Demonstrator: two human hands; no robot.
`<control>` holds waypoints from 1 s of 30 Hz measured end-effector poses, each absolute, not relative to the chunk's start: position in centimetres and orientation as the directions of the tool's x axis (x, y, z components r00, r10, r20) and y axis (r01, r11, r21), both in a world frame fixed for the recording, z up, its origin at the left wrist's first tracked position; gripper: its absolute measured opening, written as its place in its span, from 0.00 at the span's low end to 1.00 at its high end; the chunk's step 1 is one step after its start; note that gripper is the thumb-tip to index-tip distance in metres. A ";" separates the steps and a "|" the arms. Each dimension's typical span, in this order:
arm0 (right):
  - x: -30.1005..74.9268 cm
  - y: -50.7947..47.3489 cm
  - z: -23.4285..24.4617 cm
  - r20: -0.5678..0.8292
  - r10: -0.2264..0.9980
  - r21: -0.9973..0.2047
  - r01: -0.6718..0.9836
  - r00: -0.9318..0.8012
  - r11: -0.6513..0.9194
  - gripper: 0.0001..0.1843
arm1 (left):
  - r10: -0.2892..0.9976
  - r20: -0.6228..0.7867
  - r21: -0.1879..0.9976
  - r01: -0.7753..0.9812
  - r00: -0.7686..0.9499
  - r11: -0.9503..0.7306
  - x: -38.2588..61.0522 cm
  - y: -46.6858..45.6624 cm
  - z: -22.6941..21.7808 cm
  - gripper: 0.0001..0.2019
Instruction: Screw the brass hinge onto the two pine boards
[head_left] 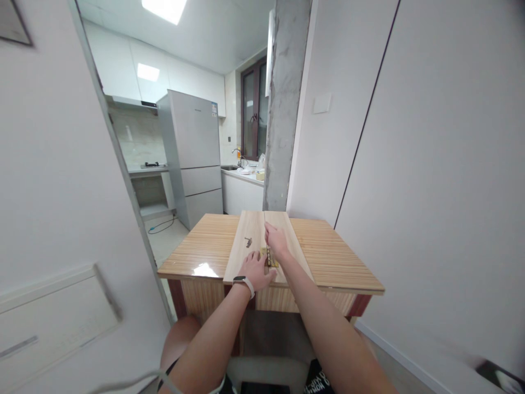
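Two pale wooden boards (238, 263) lie side by side on the table, with a narrow seam between them. Across the seam sits a brass hinge (269, 256), partly covered by my hands. My left hand (255, 271) rests flat on the left board, fingers spread and thumb stretched to the hinge's near end. Just beyond the hinge, my right hand (276, 241) is closed over the right board near the seam; anything between its fingers is too small to make out. A small pile of dark screws (248, 242) lies on the left board, beyond my left hand.
The striped wooden table (340, 260) extends on both sides of the boards. Walls rise close on the left and right. Behind the table are a grey concrete pillar (285, 109), a silver fridge (197, 131) and a kitchen counter with a sink. A cable crosses my lap at lower left.
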State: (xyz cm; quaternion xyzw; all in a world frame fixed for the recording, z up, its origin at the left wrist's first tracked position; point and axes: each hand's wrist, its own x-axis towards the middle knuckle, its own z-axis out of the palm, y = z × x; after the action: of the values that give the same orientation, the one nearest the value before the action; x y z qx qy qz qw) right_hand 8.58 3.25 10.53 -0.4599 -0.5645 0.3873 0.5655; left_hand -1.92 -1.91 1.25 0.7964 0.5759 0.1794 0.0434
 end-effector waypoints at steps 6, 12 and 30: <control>10.2 3.5 11.4 0.251 0.937 -0.965 0.009 -0.244 0.261 0.30 | 0.933 0.242 0.287 0.899 0.265 -0.330 -1.9 -1.7 1.2 0.37; 8.4 2.7 10.7 0.425 0.840 -0.902 0.230 0.337 0.365 0.31 | 0.932 0.229 0.292 0.893 0.282 -0.342 -2.0 -1.9 1.5 0.35; 9.8 3.2 11.1 0.277 0.927 -0.951 0.065 -0.253 0.302 0.30 | 0.949 0.173 0.276 0.912 0.264 -0.304 -1.7 -2.4 2.3 0.36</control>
State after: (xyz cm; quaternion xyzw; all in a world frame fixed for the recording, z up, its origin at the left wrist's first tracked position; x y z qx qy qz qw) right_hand 9.82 3.20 11.08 -0.3811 -0.6504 0.4513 0.4775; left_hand -1.70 -2.40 2.25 0.7926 0.5870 0.1537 0.0601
